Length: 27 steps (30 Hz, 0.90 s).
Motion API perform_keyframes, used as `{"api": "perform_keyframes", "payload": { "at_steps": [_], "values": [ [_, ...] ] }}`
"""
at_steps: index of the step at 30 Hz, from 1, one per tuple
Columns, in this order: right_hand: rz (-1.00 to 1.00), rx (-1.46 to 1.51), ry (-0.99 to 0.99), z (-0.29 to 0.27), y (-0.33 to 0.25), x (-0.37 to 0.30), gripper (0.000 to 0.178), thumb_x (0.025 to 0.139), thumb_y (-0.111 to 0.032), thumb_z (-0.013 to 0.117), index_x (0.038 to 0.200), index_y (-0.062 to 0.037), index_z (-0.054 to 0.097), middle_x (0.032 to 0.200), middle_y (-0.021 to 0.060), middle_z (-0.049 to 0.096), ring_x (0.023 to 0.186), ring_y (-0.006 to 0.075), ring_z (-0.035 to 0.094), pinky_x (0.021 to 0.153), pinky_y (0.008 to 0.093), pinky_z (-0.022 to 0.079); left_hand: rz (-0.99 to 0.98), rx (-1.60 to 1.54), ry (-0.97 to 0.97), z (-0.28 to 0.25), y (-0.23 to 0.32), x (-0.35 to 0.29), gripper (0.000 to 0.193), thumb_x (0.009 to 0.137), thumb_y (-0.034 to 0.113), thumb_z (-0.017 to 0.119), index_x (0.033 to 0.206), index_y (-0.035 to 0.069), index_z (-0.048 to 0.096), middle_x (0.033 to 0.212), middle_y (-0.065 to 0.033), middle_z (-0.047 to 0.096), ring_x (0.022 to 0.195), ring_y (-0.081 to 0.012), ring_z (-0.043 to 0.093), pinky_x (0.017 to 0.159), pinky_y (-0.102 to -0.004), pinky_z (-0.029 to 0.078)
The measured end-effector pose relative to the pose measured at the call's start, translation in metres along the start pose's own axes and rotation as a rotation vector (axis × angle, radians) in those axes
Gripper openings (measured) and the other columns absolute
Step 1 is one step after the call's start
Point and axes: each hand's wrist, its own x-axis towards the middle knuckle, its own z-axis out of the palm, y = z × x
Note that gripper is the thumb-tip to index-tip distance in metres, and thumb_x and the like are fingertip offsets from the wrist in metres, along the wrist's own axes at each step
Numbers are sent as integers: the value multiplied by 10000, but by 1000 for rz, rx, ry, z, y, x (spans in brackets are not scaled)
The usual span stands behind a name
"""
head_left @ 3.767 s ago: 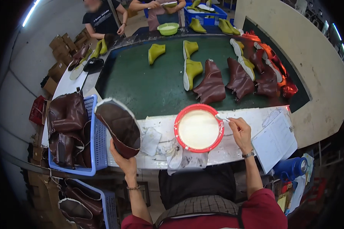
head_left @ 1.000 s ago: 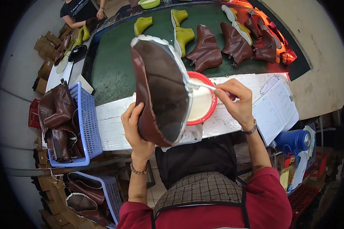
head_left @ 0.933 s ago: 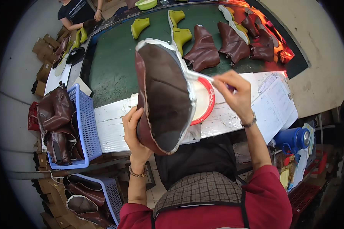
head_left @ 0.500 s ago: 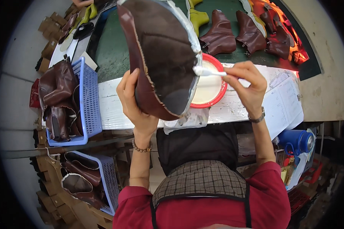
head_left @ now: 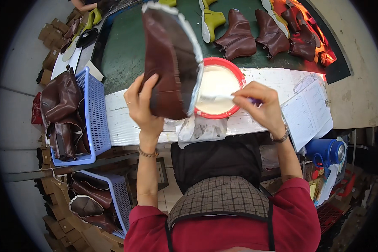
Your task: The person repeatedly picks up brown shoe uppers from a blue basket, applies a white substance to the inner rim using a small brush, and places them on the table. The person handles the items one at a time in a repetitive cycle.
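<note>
My left hand (head_left: 143, 101) is closed on the lower part of a brown leather boot upper (head_left: 161, 71), holding it raised over the bench. Its outer side faces me, and a white coating runs along its open right edge. In my right hand (head_left: 262, 105) is a small brush (head_left: 216, 99), pinched between thumb and fingers. The brush head is white, and a bit of purple handle shows behind the fingers. It lies over or in the white liquid inside a red bowl (head_left: 240, 80), close to the upper's coated edge; whether it touches that edge I cannot tell.
Several brown boots (head_left: 238, 35) and yellow-green ones (head_left: 213, 25) stand on the green bench top (head_left: 126, 50). To the left, a blue basket (head_left: 97, 113) holds more uppers, with a second basket (head_left: 122, 201) below. An open notebook (head_left: 306, 111) and blue flask (head_left: 325, 152) are at right.
The upper has turned, showing more of its outer side and less of its dark lining. My right hand has moved down and left, bringing the brush from the upper's edge to the bowl.
</note>
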Motion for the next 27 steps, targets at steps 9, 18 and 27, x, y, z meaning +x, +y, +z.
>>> {"api": "perform_keyframes", "payload": {
  "at_steps": [9,18,27],
  "values": [
    [-11,-627,44,-18,45,7,111,812,-204,818,883,-120,797,816,23,692,725,217,676,622,362,511,-943,-753,-204,-58,-84,-109,573,845,-15,778,1375,2,560,1308,-113,629,1170,-188,603,1013,-346,507],
    [-351,-184,64,-12,6,47,139,819,-142,838,944,-105,791,848,-5,699,693,128,597,699,299,388,-1134,-1283,-103,-65,-64,-93,531,845,-45,763,1338,14,576,1196,-102,627,1058,-164,582,892,-332,493],
    [-385,-243,47,-13,2,48,119,828,-153,827,942,-134,804,875,-15,694,818,139,612,795,322,375,-1209,-1378,-197,-60,-53,-86,474,829,-77,743,1273,-8,591,1046,-85,618,887,-141,551,743,-310,444]
  ]
}}
